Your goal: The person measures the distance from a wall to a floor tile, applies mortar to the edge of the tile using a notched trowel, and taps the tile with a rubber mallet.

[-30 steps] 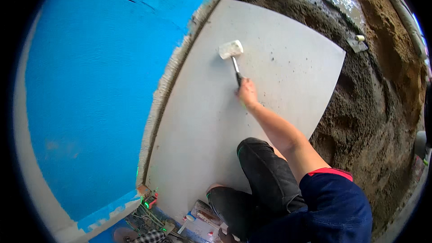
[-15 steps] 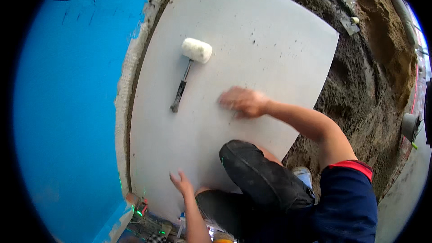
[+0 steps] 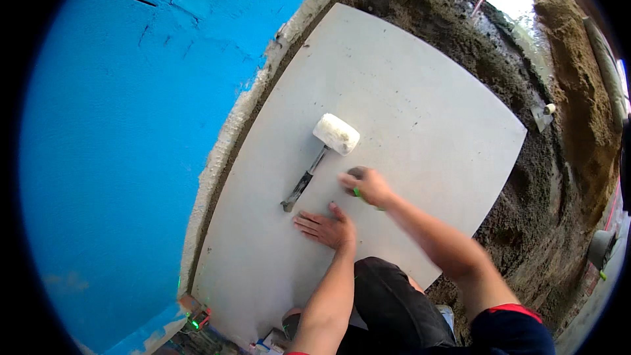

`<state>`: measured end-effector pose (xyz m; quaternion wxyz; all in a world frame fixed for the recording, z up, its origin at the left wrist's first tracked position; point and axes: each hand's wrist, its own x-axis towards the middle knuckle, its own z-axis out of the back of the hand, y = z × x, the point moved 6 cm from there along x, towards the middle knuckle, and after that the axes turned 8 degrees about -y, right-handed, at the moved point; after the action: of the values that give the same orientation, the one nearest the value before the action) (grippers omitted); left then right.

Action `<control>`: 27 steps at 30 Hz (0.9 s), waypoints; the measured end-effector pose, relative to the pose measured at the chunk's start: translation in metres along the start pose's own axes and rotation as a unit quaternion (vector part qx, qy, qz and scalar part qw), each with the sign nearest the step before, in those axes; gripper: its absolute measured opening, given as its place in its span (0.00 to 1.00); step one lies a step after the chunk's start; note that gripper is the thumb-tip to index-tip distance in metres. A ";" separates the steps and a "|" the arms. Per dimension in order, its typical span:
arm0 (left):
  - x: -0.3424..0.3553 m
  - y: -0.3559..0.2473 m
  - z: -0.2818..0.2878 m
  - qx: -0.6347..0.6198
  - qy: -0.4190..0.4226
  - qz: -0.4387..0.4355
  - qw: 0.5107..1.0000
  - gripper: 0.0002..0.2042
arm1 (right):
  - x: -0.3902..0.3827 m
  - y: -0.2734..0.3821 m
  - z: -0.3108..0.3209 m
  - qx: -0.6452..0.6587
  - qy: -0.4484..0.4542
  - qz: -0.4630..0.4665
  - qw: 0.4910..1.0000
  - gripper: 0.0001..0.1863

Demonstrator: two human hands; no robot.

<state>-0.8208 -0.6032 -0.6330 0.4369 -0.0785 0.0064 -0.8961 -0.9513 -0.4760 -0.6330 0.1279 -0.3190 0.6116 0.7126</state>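
Observation:
A large pale grey slab (image 3: 420, 85), scattered with dark specks, lies beneath both my hands. My left hand (image 3: 327, 229) rests flat on it with the fingers spread, just below the handle end of a mallet. That mallet (image 3: 336, 134) has a white head and a black handle, lies on the slab, and is touched by neither hand. To its right, my right hand (image 3: 369, 187) is closed and slightly blurred, low over the slab. Something dark shows at its fingers, too indistinct to name, and green light falls on the hand.
A blue wall (image 3: 125, 177) with a rough pale lower edge runs along the left. Dark wet mortar or soil (image 3: 526, 204) borders the slab, with a trowel (image 3: 543, 118) on it. Brown sand (image 3: 578, 85) and a grey bucket (image 3: 599, 248) are farther right. A green-lit device (image 3: 197, 321) stands lower left.
My left hand has come forward from near the knees and now lies flat on the slab. My right hand has gone from flat to closed. The view has shifted; the mallet stays put.

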 end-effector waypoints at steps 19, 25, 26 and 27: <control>-0.010 -0.010 -0.006 0.028 0.032 0.023 0.999 0.43 | -0.148 -0.082 0.261 0.341 -0.263 -0.187 0.883 0.20; 0.006 0.010 -0.008 0.047 -0.033 0.011 0.998 0.41 | -0.329 -0.195 0.438 0.439 -0.524 -0.034 0.729 0.22; 0.018 0.017 0.002 0.051 -0.048 0.014 0.997 0.41 | -0.342 -0.181 0.431 0.384 -0.652 -0.102 0.646 0.18; -0.009 -0.011 0.000 0.017 -0.011 0.011 1.000 0.40 | -0.389 -0.220 0.508 0.576 -0.418 0.217 0.668 0.17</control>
<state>-0.8241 -0.5897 -0.6336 0.4482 -0.0811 -0.0130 -0.8901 -0.6795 0.1379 -0.5447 0.3706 0.2911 0.8347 0.2851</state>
